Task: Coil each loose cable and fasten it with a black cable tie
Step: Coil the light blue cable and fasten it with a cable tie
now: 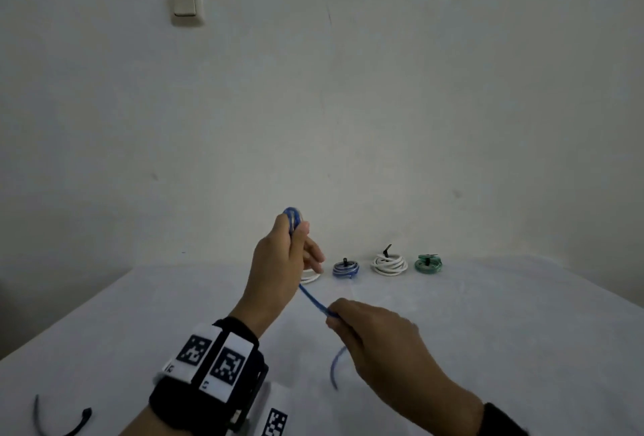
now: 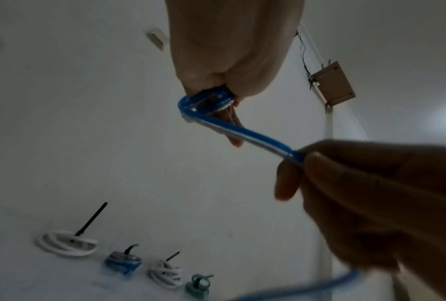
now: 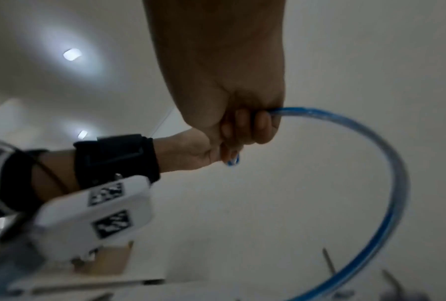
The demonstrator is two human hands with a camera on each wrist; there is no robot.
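Fingers of left hand (image 1: 278, 261) pinch small blue cable (image 1: 312, 298) coil; right hand (image 1: 369, 334) grips tail. Four tied coils (image 1: 388, 264) at 1 o'clock; spare black tie (image 1: 75, 423), apparently, at 8.

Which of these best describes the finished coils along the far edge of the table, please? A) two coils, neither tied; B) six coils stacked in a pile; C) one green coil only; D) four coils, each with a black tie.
D: the left wrist view shows four separate coils in a row, a large white coil, a blue coil, a smaller white coil and a green coil, each with a black tie sticking up.
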